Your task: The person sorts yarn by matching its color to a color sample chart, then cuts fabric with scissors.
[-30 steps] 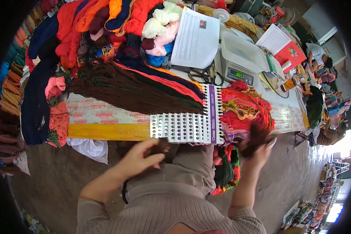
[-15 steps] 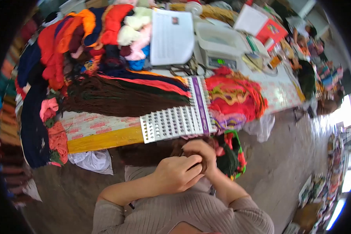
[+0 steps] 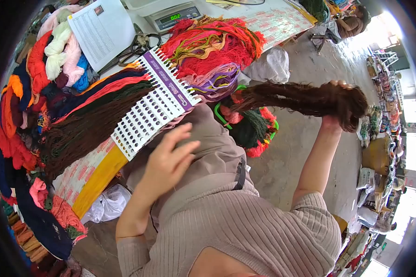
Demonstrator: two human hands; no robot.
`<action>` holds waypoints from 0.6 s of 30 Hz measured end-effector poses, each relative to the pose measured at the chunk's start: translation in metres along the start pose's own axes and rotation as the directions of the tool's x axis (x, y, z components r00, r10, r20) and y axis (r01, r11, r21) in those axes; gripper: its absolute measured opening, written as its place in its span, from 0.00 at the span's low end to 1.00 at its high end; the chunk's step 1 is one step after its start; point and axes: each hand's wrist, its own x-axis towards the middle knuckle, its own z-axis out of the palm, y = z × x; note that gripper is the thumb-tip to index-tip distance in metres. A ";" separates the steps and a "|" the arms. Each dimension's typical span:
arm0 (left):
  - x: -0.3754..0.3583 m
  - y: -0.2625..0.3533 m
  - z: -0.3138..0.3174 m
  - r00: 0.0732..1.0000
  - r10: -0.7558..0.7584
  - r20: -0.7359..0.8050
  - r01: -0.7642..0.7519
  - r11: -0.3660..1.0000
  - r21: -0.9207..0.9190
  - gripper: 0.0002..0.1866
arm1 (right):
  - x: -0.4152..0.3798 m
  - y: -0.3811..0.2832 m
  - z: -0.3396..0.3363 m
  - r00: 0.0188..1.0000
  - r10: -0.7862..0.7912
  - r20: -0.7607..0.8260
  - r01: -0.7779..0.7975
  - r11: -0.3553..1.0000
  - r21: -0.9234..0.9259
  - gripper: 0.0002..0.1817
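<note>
My right hand (image 3: 338, 85) is raised at the right, its fingers wrapped round a long hank of dark brown yarn (image 3: 305, 99) that stretches leftward. My left hand (image 3: 168, 161) is over my lap with its fingers spread and nothing in it. Just beyond it lies a white card with rows of holes and a purple strip (image 3: 166, 82) on the table edge. Strands of brown, green, coral and navy yarn (image 3: 92, 113) run left from the card. Red and multicoloured yarn (image 3: 217, 46) is heaped on its other side.
A green-rimmed basket (image 3: 226, 121) with dark green and red yarn stands beside my lap. On the table (image 3: 97, 182) are a digital scale (image 3: 175, 19), scissors (image 3: 141, 44), a printed sheet (image 3: 101, 39) and coloured yarn hanks (image 3: 39, 60). A person (image 3: 353, 23) is at the far right.
My hands, which were together in front of my chest, have come apart. The right one has swung out to the right with the brown hank, and the left has opened. The view has turned.
</note>
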 end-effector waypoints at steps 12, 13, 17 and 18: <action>-0.056 -0.037 -0.090 0.900 -0.308 -0.309 0.390 0.885 0.255 0.10 | -0.044 0.005 -0.099 0.781 0.193 -0.593 -0.457 0.825 -0.333 0.09; -0.057 -0.037 -0.092 0.899 -0.305 -0.315 0.391 0.883 0.259 0.10 | -0.039 0.032 -0.117 0.763 0.157 -0.628 -0.518 0.729 -0.447 0.09; -0.066 -0.034 -0.092 0.885 -0.331 -0.327 0.422 0.867 0.266 0.10 | -0.073 0.178 -0.252 0.842 -0.015 -0.539 -0.512 0.295 -0.807 0.16; -0.073 -0.037 -0.090 0.869 -0.372 -0.326 0.456 0.858 0.237 0.10 | -0.078 0.195 -0.231 0.824 0.137 -0.550 -0.554 -0.004 -0.832 0.19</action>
